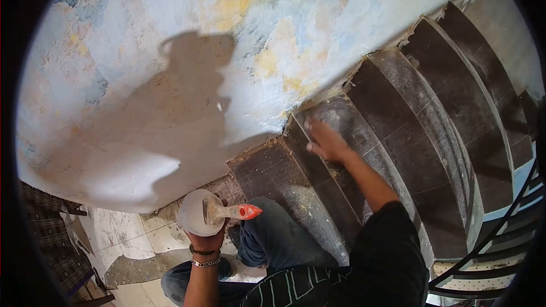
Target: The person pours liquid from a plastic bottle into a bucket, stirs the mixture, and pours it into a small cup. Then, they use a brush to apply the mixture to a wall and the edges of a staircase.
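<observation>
My left hand (208,241) is wrapped around the underside of a round white tub (190,211), its fingers mostly hidden beneath it. Across the tub lies a paintbrush (230,211) with a pale handle and a red end pointing right. My right hand (329,141) reaches out over a dark stair tread (347,115), close to where the step meets the wall. It is somewhat blurred; the thumb stands apart from the fingers and nothing shows in the hand.
A wall (256,51) with patchy white, blue and yellow coating rises behind the steps. Dusty dark stairs (415,108) climb to the right, bordered by a black metal railing (500,210). Tiled floor (133,244) and a dark woven item (54,250) lie at lower left.
</observation>
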Demonstrator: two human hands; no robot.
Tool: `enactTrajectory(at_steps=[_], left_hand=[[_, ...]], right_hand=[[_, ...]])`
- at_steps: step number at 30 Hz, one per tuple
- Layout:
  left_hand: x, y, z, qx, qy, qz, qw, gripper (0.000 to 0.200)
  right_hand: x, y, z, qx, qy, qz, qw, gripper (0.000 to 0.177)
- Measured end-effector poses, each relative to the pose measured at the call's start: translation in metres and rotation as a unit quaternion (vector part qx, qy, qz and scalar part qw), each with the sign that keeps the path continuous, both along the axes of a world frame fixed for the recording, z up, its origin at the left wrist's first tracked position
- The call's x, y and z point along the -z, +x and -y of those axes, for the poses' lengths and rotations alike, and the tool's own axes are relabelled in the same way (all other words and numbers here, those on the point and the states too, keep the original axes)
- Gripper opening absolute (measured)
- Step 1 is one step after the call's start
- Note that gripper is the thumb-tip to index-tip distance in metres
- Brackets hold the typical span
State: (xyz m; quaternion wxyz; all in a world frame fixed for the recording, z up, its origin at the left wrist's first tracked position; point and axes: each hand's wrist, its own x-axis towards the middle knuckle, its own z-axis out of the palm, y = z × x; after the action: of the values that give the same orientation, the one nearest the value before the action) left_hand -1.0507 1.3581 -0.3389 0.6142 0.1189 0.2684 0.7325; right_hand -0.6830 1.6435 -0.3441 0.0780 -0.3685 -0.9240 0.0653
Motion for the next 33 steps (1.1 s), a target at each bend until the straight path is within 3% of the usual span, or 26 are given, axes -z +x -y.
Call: enactTrajectory(at_steps=[1, 4, 6, 8, 10, 13, 16, 18, 19, 21, 22, 25, 28, 33], left_hand=[[-0.002, 0.0, -0.001, 0.0, 0.004, 0.015, 1.0, 0.066], [-0.01, 0.002, -0.005, 0.011, 0.011, 0.047, 0.999, 0.064], [-0.008, 0.002, -0.004, 0.011, 0.001, 0.06, 0.998, 0.064], [-0.006, 0.0, -0.005, 0.012, -0.002, 0.064, 0.998, 0.065], [-0.005, -0.001, -0.008, 0.009, 0.007, 0.058, 0.998, 0.066], [-0.01, 0.0, -0.01, -0.011, 0.008, 0.036, 0.999, 0.067], [-0.018, 0.002, -0.015, -0.004, 0.027, 0.04, 0.999, 0.068], [-0.011, -0.002, -0.02, -0.008, 0.025, 0.038, 0.999, 0.069], [-0.003, -0.005, -0.021, -0.017, 0.013, 0.035, 0.999, 0.069], [0.016, -0.012, -0.022, -0.037, -0.017, 0.032, 0.999, 0.067], [0.016, -0.009, -0.026, -0.026, -0.016, 0.045, 0.999, 0.066], [0.005, 0.002, -0.038, 0.025, 0.003, 0.104, 0.994, 0.065], [0.003, 0.006, -0.048, 0.049, -0.014, 0.157, 0.986, 0.065], [0.005, 0.013, -0.063, 0.044, -0.062, 0.237, 0.968, 0.068]], right_hand=[[0.007, 0.002, 0.018, -0.079, 0.045, -0.03, 0.995, 0.058], [-0.019, -0.003, 0.067, -0.164, -0.11, -0.102, 0.975, 0.042], [-0.019, 0.008, 0.071, -0.091, -0.118, -0.221, 0.964, 0.036], [-0.014, 0.02, 0.035, 0.093, -0.03, -0.267, 0.959, 0.04], [0.003, 0.029, -0.019, 0.242, 0.04, -0.189, 0.951, 0.049], [0.013, 0.021, -0.074, 0.336, 0.06, -0.048, 0.939, 0.06], [0.015, -0.016, -0.056, 0.18, 0.066, 0.005, 0.981, 0.059], [0.007, -0.023, -0.013, -0.059, -0.013, -0.141, 0.988, 0.046], [-0.009, -0.023, 0.016, -0.108, -0.118, -0.109, 0.981, 0.041], [-0.018, -0.014, 0.062, -0.166, -0.22, -0.101, 0.956, 0.036], [-0.014, -0.004, 0.08, -0.172, -0.218, -0.127, 0.952, 0.036], [-0.034, 0.02, 0.109, -0.016, -0.116, -0.285, 0.951, 0.036], [-0.021, 0.033, 0.121, 0.138, -0.125, -0.374, 0.909, 0.039], [-0.019, 0.033, 0.107, 0.118, -0.101, -0.311, 0.938, 0.041]])
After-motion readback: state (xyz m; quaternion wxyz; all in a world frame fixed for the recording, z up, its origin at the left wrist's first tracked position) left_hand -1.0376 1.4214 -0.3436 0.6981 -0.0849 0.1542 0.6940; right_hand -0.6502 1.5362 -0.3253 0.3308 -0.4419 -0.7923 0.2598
